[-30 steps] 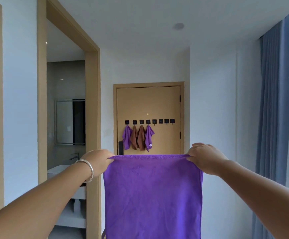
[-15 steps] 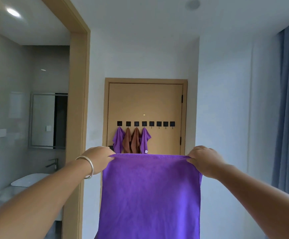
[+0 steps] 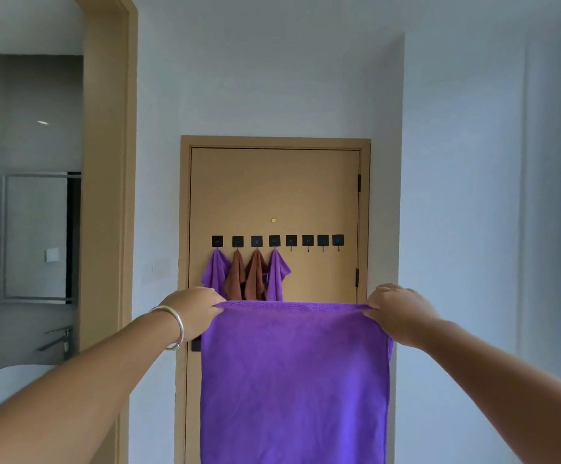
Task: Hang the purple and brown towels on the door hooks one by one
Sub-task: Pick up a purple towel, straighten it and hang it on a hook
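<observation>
At far left, through a wood-framed opening, a bathroom mirror (image 3: 36, 236) hangs on a grey wall above a faucet (image 3: 58, 341) and the white rim of a basin (image 3: 2, 385). A person's left hand (image 3: 193, 311), a silver bangle (image 3: 173, 326) on its wrist, pinches the top left corner of a purple towel (image 3: 294, 383) held up near the camera, arm outstretched. The towel hangs flat and spread wide, its top edge pulled taut and level between both hands, its lower end running out of the picture. Behind it, at the far end of the hallway, stands a closed tan door (image 3: 274, 195) carrying a row of 8 black hooks (image 3: 274, 241). The 4 hooks on the left are filled, in order, by a hung purple towel (image 3: 215, 271), 2 brown towels (image 3: 245, 276) and a second hung purple towel (image 3: 277, 272); the 4 hooks on the right are bare. The held towel covers the lower ends of these cloths and the lower part of the door. At right, the right hand (image 3: 398, 311) grips the towel's top right corner with curled fingers, against a white wall.
</observation>
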Demonstrator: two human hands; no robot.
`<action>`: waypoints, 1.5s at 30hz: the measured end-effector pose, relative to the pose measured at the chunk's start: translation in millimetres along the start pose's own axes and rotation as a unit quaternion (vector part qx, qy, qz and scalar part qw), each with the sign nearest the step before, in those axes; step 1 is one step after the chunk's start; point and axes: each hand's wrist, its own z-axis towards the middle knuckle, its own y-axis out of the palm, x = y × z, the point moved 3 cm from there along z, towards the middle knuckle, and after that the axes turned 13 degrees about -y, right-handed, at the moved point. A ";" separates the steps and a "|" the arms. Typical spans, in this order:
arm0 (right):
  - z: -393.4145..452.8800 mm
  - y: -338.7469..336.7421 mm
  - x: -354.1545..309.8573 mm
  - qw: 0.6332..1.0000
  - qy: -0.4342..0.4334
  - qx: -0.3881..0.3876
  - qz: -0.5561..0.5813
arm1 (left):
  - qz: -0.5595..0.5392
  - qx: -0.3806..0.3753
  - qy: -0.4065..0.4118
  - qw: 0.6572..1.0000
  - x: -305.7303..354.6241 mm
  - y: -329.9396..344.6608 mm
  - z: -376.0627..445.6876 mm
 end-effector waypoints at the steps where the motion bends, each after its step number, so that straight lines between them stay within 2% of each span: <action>1: 12.8 11.2 7.3 1.000 0.000 0.000 0.004 | 0.001 -0.001 -0.002 1.000 -0.8 9.0 15.5; 15: 204.7 145.3 143.3 0.998 -0.012 0.033 0.048 | -0.004 0.002 -0.044 0.999 11.1 102.6 246.0; 28: 325.9 272.4 220.2 0.998 0.032 0.031 0.037 | -0.023 0.012 -0.009 1.000 8.4 215.9 438.2; 36: 460.4 330.9 277.2 0.997 0.042 0.047 0.041 | -0.077 0.011 0.011 0.997 -11.4 272.9 596.6; 42: 529.5 364.1 287.3 0.996 0.039 0.073 0.040 | -0.016 0.093 0.070 0.993 -3.6 281.2 667.8; 44: 546.4 371.6 288.0 0.998 -0.006 0.065 0.017 | 0.076 0.101 0.099 0.987 1.2 282.6 681.1; 45: 554.7 376.5 288.4 0.998 -0.041 0.050 -0.006 | 0.102 0.129 0.135 0.977 1.9 286.0 688.2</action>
